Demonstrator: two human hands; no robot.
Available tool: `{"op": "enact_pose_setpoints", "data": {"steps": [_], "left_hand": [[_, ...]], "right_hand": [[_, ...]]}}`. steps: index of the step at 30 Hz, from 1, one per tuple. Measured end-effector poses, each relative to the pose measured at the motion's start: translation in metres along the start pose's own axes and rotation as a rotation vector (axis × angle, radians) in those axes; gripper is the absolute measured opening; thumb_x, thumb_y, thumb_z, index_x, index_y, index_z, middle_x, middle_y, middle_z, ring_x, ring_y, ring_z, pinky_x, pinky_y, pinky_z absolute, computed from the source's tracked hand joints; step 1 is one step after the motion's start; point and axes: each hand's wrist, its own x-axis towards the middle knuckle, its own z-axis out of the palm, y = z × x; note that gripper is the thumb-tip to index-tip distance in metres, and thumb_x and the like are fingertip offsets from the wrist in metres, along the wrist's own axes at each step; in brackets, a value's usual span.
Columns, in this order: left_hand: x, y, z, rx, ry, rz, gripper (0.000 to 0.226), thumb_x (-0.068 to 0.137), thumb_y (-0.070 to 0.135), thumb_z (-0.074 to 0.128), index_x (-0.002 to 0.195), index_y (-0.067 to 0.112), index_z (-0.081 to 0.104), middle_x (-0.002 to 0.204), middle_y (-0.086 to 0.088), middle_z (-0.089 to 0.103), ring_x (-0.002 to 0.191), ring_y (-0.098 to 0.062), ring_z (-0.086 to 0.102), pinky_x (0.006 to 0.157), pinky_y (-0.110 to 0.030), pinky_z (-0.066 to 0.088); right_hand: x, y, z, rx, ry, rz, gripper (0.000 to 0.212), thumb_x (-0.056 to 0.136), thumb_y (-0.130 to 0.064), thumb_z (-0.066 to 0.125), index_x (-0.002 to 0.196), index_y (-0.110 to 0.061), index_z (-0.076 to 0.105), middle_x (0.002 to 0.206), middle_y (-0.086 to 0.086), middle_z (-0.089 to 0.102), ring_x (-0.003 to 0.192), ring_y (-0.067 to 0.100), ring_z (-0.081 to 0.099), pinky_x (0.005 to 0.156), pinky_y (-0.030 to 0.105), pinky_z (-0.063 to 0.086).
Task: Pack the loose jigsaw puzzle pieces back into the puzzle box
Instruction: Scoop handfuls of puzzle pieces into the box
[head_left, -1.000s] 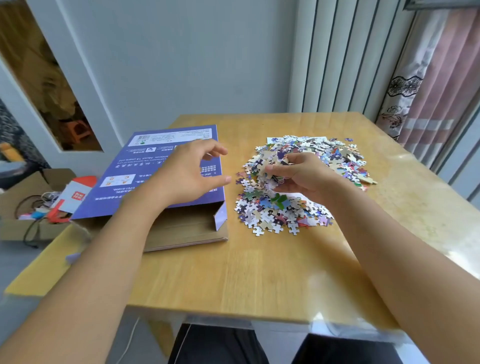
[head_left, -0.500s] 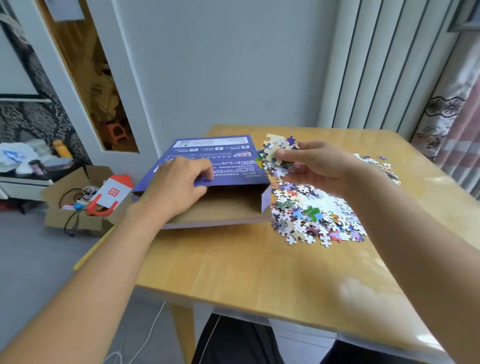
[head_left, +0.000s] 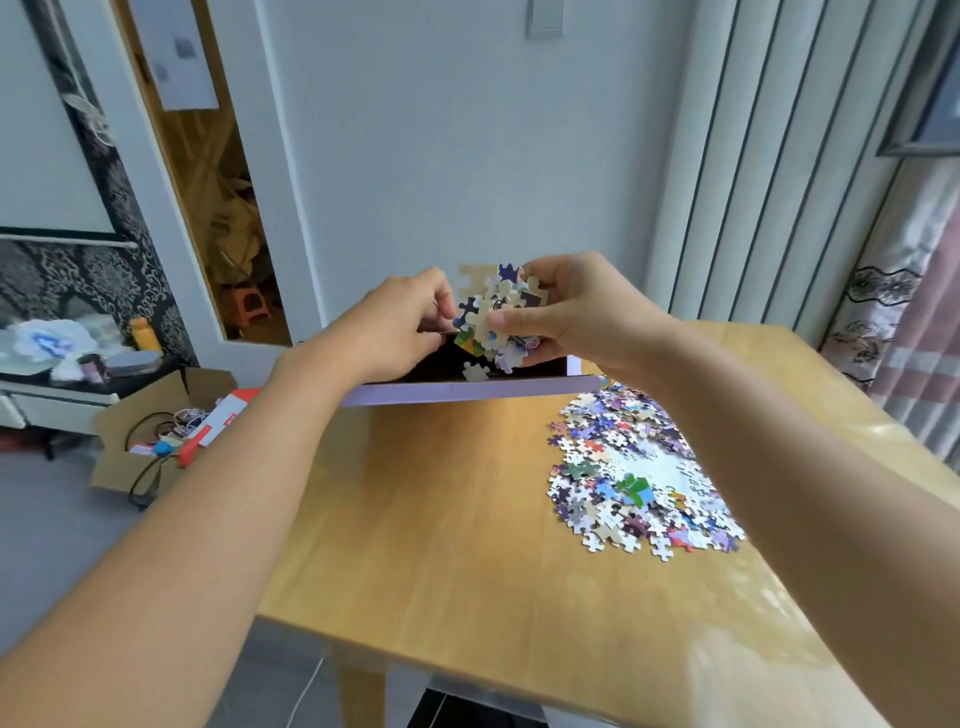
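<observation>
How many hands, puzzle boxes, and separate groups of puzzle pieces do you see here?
Hands: 2, left hand and right hand
Puzzle box: 1
Groups of pieces: 2, handful in the right hand, pile on the table
Total: 5

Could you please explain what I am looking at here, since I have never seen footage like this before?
There is no machine here: a person wears a camera on the head, so you look forward and down along both bare arms. The right hand grips a handful of puzzle pieces at the dark opening of the purple puzzle box, and one piece appears to be dropping in. The left hand holds the box's upper flap, apparently keeping it open. On the wooden table, to the right, lies the remaining pile of loose pieces. On the floor to the left stands a cardboard box of odds and ends.
</observation>
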Motion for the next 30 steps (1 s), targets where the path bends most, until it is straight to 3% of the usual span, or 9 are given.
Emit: {"op": "enact_pose_setpoints", "data": {"steps": [2,5,9,12,18,22,24,28,30], "left_hand": [[0.0,-0.002,-0.002,-0.016,-0.004,0.003,0.023,0.091,0.0,0.062,0.098,0.019,0.05,0.093,0.009,0.068,0.088,0.002,0.063,0.074,-0.008,0.04],[0.0,-0.002,-0.004,0.011,0.002,0.006,0.02,0.092,0.005,0.064,0.1,0.02,0.052,0.091,0.012,0.07,0.093,-0.009,0.064,0.071,-0.014,0.04],[-0.002,-0.001,-0.002,-0.013,0.002,0.019,0.02,0.094,0.011,0.064,0.095,0.026,0.051,0.106,0.005,0.074,0.104,-0.01,0.066,0.094,-0.033,0.05],[-0.003,-0.002,0.0,-0.008,0.014,0.033,0.03,0.094,0.01,0.065,0.086,0.032,0.047,0.104,0.007,0.074,0.103,-0.007,0.067,0.098,-0.038,0.05],[-0.008,-0.002,-0.002,-0.015,0.03,0.038,0.022,0.094,0.01,0.065,0.091,0.026,0.051,0.103,0.006,0.075,0.104,-0.008,0.067,0.098,-0.038,0.05],[-0.01,-0.001,-0.001,-0.018,0.015,0.045,0.028,0.092,0.008,0.067,0.086,0.03,0.05,0.101,0.008,0.074,0.101,-0.007,0.068,0.096,-0.038,0.051],[-0.012,0.0,0.001,-0.023,0.01,0.048,0.029,0.091,0.007,0.067,0.085,0.03,0.051,0.101,0.007,0.074,0.101,-0.007,0.069,0.095,-0.035,0.051],[-0.013,-0.001,0.002,-0.024,0.011,0.056,0.027,0.091,0.007,0.068,0.086,0.029,0.052,0.1,0.008,0.074,0.1,-0.006,0.069,0.095,-0.035,0.051],[-0.012,-0.002,0.002,-0.031,0.002,0.053,0.025,0.091,0.007,0.067,0.087,0.028,0.053,0.099,0.008,0.074,0.1,-0.005,0.069,0.095,-0.037,0.051]], "right_hand": [[0.0,0.003,0.002,-0.199,0.03,-0.096,0.036,0.08,-0.015,0.084,0.107,0.001,0.067,0.096,0.026,0.071,0.081,0.03,0.075,0.07,0.038,0.063],[-0.001,0.007,0.008,-0.621,0.068,-0.269,0.028,0.08,-0.026,0.083,0.103,-0.017,0.071,0.079,-0.002,0.07,0.069,0.013,0.065,0.064,0.019,0.052],[0.003,0.014,0.016,-0.833,0.024,-0.335,0.021,0.085,-0.023,0.076,0.105,-0.024,0.07,0.084,-0.001,0.07,0.075,0.022,0.06,0.067,0.035,0.052],[0.005,0.015,0.018,-0.946,-0.007,-0.338,0.028,0.083,-0.014,0.07,0.107,-0.028,0.07,0.086,0.001,0.069,0.079,0.026,0.059,0.069,0.04,0.054],[-0.001,0.016,0.018,-0.994,-0.054,-0.342,0.04,0.08,-0.019,0.08,0.117,-0.028,0.069,0.102,-0.003,0.07,0.091,0.019,0.062,0.078,0.035,0.055],[-0.003,0.009,0.018,-1.128,0.007,-0.397,0.018,0.077,-0.02,0.078,0.088,-0.023,0.064,0.088,-0.004,0.057,0.077,0.027,0.059,0.059,0.034,0.045],[-0.003,0.005,0.018,-1.213,0.021,-0.355,0.022,0.076,-0.028,0.081,0.076,-0.026,0.059,0.08,-0.003,0.058,0.073,0.027,0.057,0.053,0.03,0.036],[-0.008,0.004,0.015,-0.986,-0.06,-0.321,0.004,0.084,-0.027,0.075,0.087,-0.025,0.077,0.08,-0.004,0.073,0.078,0.018,0.067,0.069,0.034,0.055],[-0.018,-0.002,0.018,-0.801,-0.173,-0.306,0.016,0.086,-0.039,0.074,0.089,-0.023,0.078,0.079,-0.007,0.074,0.074,0.011,0.067,0.069,0.031,0.055]]}}
